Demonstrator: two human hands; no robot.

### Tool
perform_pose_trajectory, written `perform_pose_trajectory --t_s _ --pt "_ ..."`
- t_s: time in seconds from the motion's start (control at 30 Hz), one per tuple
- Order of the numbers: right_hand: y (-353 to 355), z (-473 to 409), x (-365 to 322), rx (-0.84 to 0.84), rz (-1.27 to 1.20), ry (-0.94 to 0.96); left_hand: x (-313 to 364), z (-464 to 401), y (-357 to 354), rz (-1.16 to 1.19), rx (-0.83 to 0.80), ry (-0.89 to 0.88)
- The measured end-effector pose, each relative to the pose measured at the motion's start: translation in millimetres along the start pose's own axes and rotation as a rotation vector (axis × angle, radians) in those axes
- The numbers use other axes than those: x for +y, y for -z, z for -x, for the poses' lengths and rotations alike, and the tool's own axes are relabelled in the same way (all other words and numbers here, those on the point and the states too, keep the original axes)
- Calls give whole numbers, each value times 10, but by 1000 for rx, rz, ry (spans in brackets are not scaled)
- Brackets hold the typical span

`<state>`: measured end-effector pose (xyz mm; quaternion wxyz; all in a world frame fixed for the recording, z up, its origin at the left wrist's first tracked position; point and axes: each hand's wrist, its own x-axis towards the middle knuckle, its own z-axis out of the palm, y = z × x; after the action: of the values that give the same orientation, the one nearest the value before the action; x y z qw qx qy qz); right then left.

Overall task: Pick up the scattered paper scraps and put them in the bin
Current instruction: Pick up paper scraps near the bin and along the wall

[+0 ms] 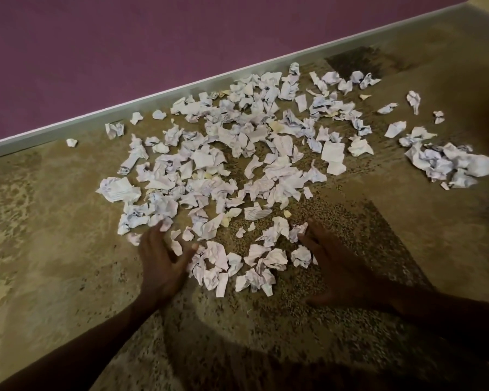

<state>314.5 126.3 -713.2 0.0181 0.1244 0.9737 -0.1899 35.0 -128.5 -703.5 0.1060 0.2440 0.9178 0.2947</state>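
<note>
While both hands lie low on the carpet [54, 221], the paper scraps [237, 153] are spread across the floor in front of them, far too many and too overlapped to count exactly; they run well past a hundred crumpled white pieces. Most form one broad patch reaching from the hands up to the pale skirting board [153, 94] under the purple wall [124, 38]. A second, smaller heap [449, 165] sits apart at the right edge, and one lone scrap [71, 142] lies far left, just beside the skirting.

Two hands show, one on each side of the nearest cluster [237, 266]. The left hand [161, 261] has its fingers spread and fairly straight, its grip apart, fingertips touching scraps at the patch's near-left edge, thumb against the cluster. The right hand [331, 263] is likewise flat and apart, fingers extended toward the scraps, their tips touching one small crumpled piece [298, 231]. Neither hand holds any paper. A dark shadow [237, 362] falls over the carpet between the two forearms.
</note>
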Motion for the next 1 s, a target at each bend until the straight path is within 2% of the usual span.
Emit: perform_pose_trajectory --t_s 0.17,0.27,0.43,0.63,0.73,0.9,1.0 --pt "12 -267 -78 22 -40 -24 303 199 -241 69 -207 -199" --pt "42 -457 -129 8 -134 -6 399 311 -340 67 -271 -328" --pt "57 -733 -295 -54 -234 52 440 346 -409 -109 -289 -518" --pt "26 -781 -476 -86 -128 205 453 227 -475 -287 -294 -601" --pt "-27 -747 -566 -52 -63 276 463 173 -499 -285 -304 -631" --pt "-255 -681 -593 126 15 340 455 106 -511 -301 -310 -708" --pt "-327 -690 -582 177 73 352 470 98 -488 -307 -317 -735"
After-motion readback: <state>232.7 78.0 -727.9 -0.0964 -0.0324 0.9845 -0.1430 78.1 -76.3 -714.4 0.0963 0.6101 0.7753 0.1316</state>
